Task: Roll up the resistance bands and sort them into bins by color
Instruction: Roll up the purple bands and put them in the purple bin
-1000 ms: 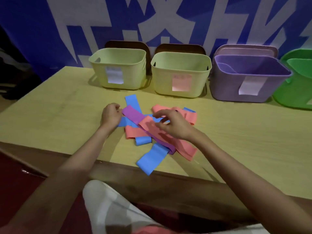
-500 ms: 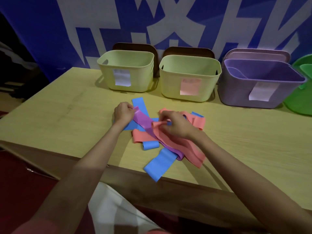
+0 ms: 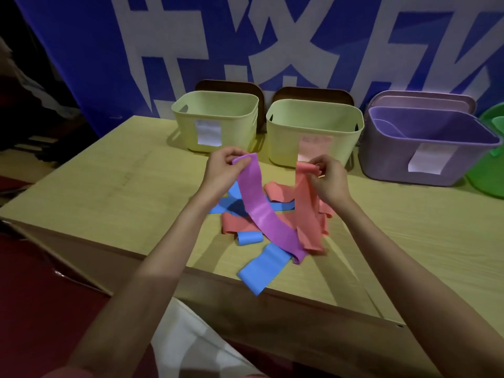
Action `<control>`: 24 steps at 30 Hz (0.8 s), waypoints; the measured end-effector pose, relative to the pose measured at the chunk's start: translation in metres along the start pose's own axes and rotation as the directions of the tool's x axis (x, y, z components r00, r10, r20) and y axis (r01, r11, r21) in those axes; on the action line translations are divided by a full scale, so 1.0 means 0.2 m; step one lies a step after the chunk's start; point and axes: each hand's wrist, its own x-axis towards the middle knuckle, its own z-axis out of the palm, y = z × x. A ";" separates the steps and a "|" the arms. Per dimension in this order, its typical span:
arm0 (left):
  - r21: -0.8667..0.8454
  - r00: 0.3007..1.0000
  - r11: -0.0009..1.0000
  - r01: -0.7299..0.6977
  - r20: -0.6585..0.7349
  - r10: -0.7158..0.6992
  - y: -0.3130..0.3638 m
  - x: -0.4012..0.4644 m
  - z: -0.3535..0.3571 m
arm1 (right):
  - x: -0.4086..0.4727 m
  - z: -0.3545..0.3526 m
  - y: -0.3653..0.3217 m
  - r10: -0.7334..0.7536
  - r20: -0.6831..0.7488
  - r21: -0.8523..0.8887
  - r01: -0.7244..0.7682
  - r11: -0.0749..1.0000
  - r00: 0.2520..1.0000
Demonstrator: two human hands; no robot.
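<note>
My left hand (image 3: 223,170) pinches the top end of a purple band (image 3: 259,211), lifted so the band slopes down to the table's front. My right hand (image 3: 327,178) pinches the top end of a salmon-pink band (image 3: 306,214), which hangs down to the pile. Under them lies a heap of blue bands (image 3: 261,268) and more pink bands (image 3: 237,222). Behind stand two pale yellow bins, one on the left (image 3: 218,118) with a white label and one in the middle (image 3: 313,126) with a pink label, plus a purple bin (image 3: 425,148).
A green bin (image 3: 491,170) is cut off at the right edge. The wooden table (image 3: 122,192) has bare surface left and right of the pile. A blue banner with white shapes hangs behind the bins. A white cloth lies on my lap below the table edge.
Both hands have risen from the pile, the left lifting the purple band's end and the right lifting the pink band's end, and they have moved apart.
</note>
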 end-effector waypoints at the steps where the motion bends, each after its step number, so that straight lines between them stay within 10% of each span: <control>1: -0.028 1.000 1.000 0.001 0.006 -0.001 0.04 -0.01 0.00 | 0.01 0.01 0.02 0.011 0.022 -0.026 -0.011 1.000 1.000; 8: -0.135 0.993 0.991 -0.023 0.114 0.039 0.26 -0.05 0.05 | -0.07 -0.03 -0.08 -0.104 0.255 0.014 0.104 0.994 0.961; 14: -0.197 0.999 0.980 -0.023 0.021 0.028 0.33 -0.03 0.06 | -0.16 -0.09 -0.11 -0.127 0.791 0.229 -0.098 0.968 0.599; 24: -0.519 0.940 0.851 -0.084 -0.325 -0.105 0.33 0.06 -0.16 | -0.26 -0.12 -0.11 -0.126 0.772 0.245 -0.109 0.963 0.623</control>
